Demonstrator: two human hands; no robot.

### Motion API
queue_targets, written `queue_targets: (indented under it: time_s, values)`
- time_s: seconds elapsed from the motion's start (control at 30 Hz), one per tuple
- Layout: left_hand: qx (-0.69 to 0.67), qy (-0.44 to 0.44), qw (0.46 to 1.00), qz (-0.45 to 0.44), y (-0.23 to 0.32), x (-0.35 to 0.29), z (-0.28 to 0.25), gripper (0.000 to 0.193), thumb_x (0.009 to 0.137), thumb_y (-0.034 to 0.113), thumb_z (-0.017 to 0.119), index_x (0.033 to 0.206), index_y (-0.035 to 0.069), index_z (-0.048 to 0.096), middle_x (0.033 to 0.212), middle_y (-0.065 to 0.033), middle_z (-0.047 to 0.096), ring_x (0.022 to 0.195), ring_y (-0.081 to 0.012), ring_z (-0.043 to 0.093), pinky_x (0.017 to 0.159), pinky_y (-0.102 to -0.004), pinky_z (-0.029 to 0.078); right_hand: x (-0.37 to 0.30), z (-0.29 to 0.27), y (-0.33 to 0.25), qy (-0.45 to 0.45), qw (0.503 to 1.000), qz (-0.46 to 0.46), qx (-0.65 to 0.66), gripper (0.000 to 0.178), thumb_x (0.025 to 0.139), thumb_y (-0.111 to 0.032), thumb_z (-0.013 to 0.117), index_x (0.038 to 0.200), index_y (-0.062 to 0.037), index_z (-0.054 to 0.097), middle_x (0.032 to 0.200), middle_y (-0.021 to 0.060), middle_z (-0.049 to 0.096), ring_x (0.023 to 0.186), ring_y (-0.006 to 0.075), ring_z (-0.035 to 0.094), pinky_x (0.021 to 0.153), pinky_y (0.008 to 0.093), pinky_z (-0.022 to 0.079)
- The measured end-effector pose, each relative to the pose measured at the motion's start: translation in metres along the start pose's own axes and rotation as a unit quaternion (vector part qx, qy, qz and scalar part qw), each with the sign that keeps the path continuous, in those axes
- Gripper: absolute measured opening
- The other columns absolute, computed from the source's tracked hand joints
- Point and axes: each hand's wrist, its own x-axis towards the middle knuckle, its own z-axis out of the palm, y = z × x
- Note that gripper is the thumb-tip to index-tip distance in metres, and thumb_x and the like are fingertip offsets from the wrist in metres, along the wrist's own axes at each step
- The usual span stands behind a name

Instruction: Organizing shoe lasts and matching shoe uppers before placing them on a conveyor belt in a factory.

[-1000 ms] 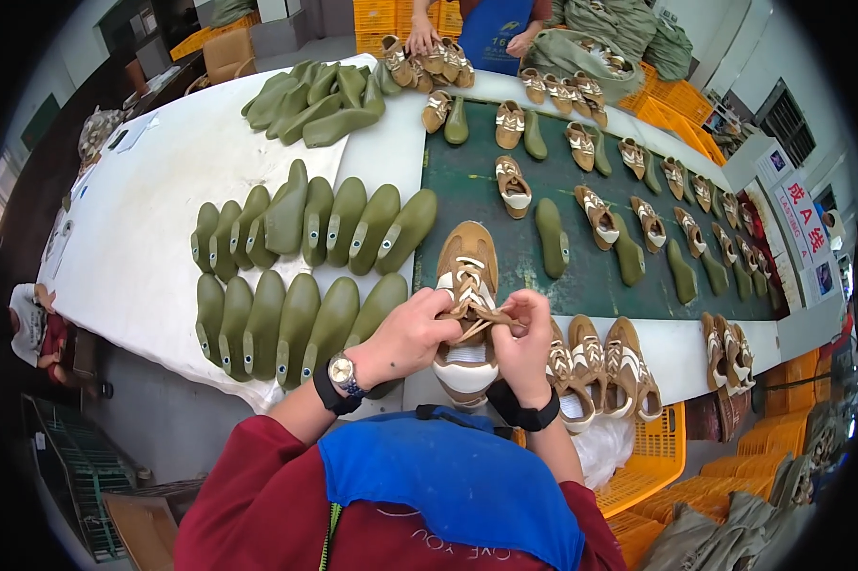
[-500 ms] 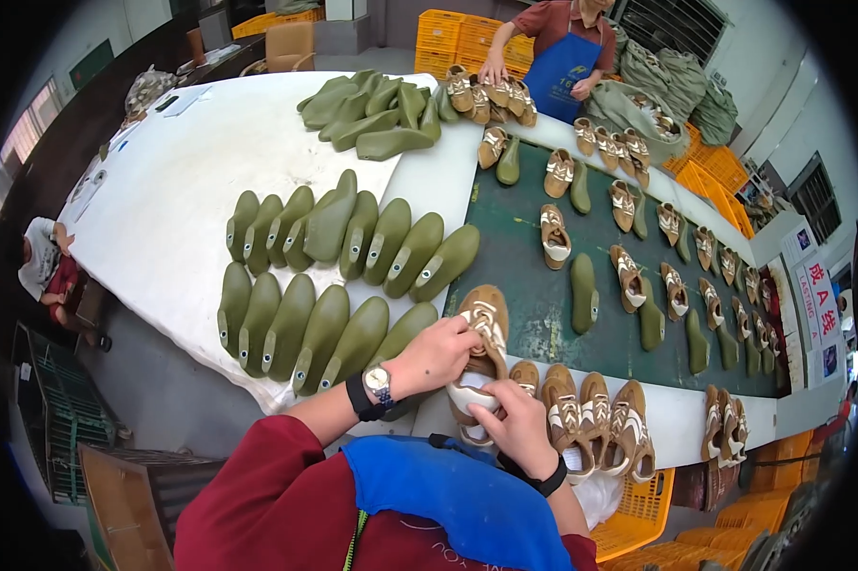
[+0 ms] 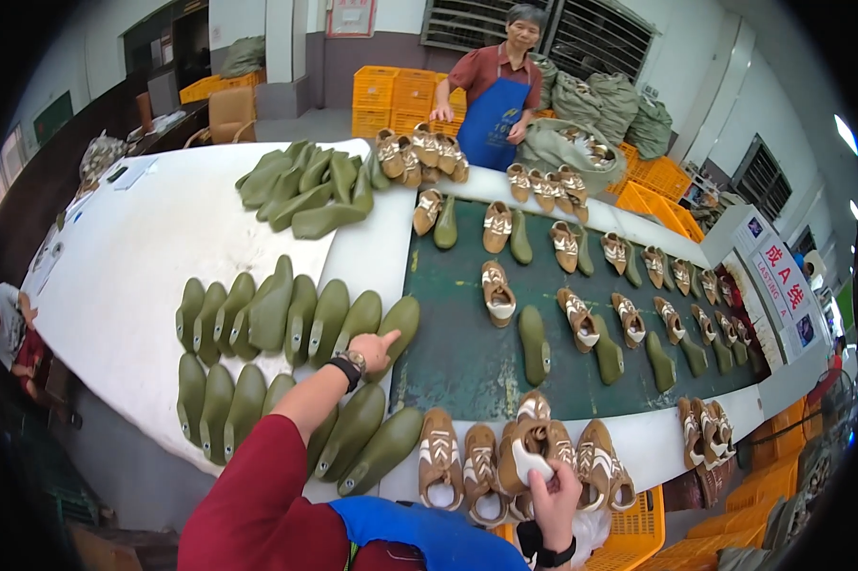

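Obliquely, a green last [image 3: 404, 318] is pointed away and rightward, overlapped by the left hand [image 3: 370, 352], grip unclear; a brown shoe [image 3: 523, 461], heel nearward, is pinched by the right hand [image 3: 556, 499].

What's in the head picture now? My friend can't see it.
A person's right hand holds a brown shoe by its heel; the left hand is at a green foot shape. More shoes and foot shapes line the table, with a co-worker in a blue apron behind it.

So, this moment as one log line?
left hand: at olive-green foot-shaped form | right hand: holding brown, white-heeled shoe near its heel
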Motion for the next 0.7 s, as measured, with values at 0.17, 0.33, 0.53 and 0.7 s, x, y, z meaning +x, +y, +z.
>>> queue_targets:
  time_s: [0.17,0.33,0.53,0.7]
  values:
    - [-0.065,0.032,0.997,0.022,0.04,0.043,0.018,0.047,0.079,0.027,0.055,0.123,0.012,0.049,0.085,-0.0213,0.066,0.082,-0.0375,0.064,0.073,-0.0476,0.051,-0.004,0.004,-0.005,0.0,0.999,0.039,0.011,0.021,0.075,-0.009,0.072,0.089,0.0022,0.061,0.062,-0.0016,0.052,0.053,0.004,0.044,0.048,0.0202,0.036]
    - [-0.083,-0.016,0.995,-0.049,0.089,0.073,0.036,0.029,0.079,0.021,0.055,0.102,0.004,0.055,0.092,-0.0202,0.066,0.089,-0.0364,0.064,0.08,-0.0446,0.051,0.002,0.008,-0.011,-0.008,0.999,0.031,-0.009,0.021,0.076,-0.009,0.071,0.089,0.0016,0.06,0.065,0.0024,0.057,0.053,0.0073,0.048,0.05,0.0218,0.039]
    - [-0.114,-0.003,0.993,-0.015,0.09,0.074,0.044,0.031,0.078,0.022,0.057,0.102,0.003,0.056,0.088,-0.0212,0.066,0.086,-0.0368,0.064,0.077,-0.0446,0.052,0.005,0.012,-0.003,-0.013,1.0,0.024,-0.009,0.021,0.075,-0.009,0.072,0.09,0.002,0.06,0.067,0.0029,0.058,0.054,0.0075,0.049,0.051,0.0218,0.04]
    - [-0.135,-0.021,0.99,0.013,0.092,0.064,0.05,0.047,0.078,0.028,0.064,0.115,0.003,0.051,0.091,-0.0226,0.066,0.088,-0.0378,0.064,0.078,-0.0452,0.051,0.008,0.014,-0.013,-0.031,0.999,-0.004,-0.021,0.023,0.075,-0.009,0.072,0.09,0.0017,0.06,0.067,0.0025,0.057,0.054,0.0077,0.05,0.051,0.0215,0.04]
